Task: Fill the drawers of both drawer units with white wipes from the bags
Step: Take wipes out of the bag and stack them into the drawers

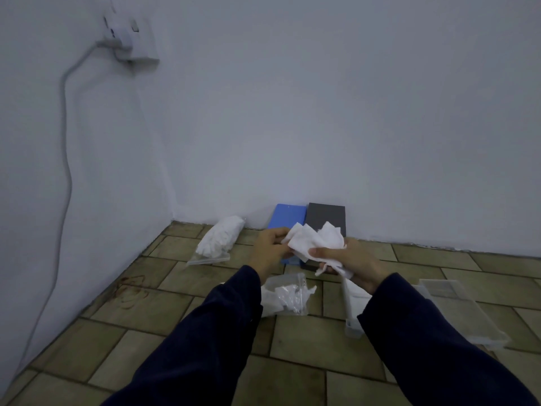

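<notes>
Left hand: the left hand [270,244] is pinching one edge of the white wipes [314,240] with its fingers and thumb.
Right hand: the right hand [341,260] is curling around the other side of the same wipes and gripping them.
Wipes: they are hanging in the air between both hands, above the floor [140,341] and in front of the blue drawer unit [288,216] and the gray drawer unit [326,215].
Bags: a full bag [218,240] is lying near the wall, and an open bag [288,295] is lying under the arms.
Drawers: two clear drawers [456,309] are lying on the floor at the right.
Feel: the wipes are looking soft, light and floppy, so holding them by the edges and folding them flat is probably working best.
</notes>
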